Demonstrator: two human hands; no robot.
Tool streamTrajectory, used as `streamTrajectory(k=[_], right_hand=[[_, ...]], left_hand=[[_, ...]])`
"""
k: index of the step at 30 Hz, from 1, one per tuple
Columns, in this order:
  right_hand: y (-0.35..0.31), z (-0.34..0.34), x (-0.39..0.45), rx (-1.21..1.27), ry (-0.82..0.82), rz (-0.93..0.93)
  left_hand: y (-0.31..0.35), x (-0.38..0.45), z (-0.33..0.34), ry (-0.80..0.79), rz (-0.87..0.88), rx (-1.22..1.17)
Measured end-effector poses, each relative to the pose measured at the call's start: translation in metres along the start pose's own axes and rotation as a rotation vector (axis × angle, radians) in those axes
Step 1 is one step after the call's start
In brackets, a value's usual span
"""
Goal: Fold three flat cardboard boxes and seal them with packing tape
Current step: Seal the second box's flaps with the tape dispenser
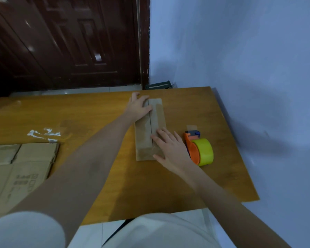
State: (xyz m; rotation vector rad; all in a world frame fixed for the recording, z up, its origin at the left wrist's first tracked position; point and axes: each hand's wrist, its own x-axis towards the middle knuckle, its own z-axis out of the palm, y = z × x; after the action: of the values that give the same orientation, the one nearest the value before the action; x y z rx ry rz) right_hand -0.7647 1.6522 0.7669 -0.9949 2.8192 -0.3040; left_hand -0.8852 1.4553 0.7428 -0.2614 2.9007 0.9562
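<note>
A narrow folded cardboard box (146, 129) lies lengthwise on the wooden table (100, 111), its two top flaps meeting along a middle seam. My left hand (138, 106) rests flat on the box's far end, fingers spread over the left flap. My right hand (170, 149) presses flat on the near right part of the box, fingers apart. An orange tape dispenser with a yellow-green roll (200, 149) lies on the table just right of my right hand, untouched, a short strip of tape sticking out at its far end.
Flat cardboard boxes (20, 167) are stacked at the table's left near edge. White scuffs (43, 134) mark the tabletop beyond them. A blue wall (249, 68) runs along the table's right side, and a dark door (70, 42) stands behind.
</note>
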Motion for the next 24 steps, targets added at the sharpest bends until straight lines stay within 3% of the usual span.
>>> streamTrajectory(k=[5,10,13,17,24], right_hand=[[-0.003,0.008,0.005,-0.007,0.037,-0.029],[-0.003,0.011,0.007,-0.001,0.064,-0.055],[-0.002,0.011,0.007,-0.002,0.072,-0.068],[-0.001,0.013,0.007,0.030,0.098,-0.059],[0.001,0.008,0.002,0.075,0.070,-0.063]], left_hand=[[0.004,-0.011,-0.012,0.113,0.112,0.217],[0.010,-0.060,-0.026,0.239,0.268,0.088],[-0.001,-0.102,-0.026,0.206,0.251,0.017],[-0.017,-0.153,-0.013,0.138,0.356,0.058],[-0.026,-0.166,-0.003,0.153,0.491,0.158]])
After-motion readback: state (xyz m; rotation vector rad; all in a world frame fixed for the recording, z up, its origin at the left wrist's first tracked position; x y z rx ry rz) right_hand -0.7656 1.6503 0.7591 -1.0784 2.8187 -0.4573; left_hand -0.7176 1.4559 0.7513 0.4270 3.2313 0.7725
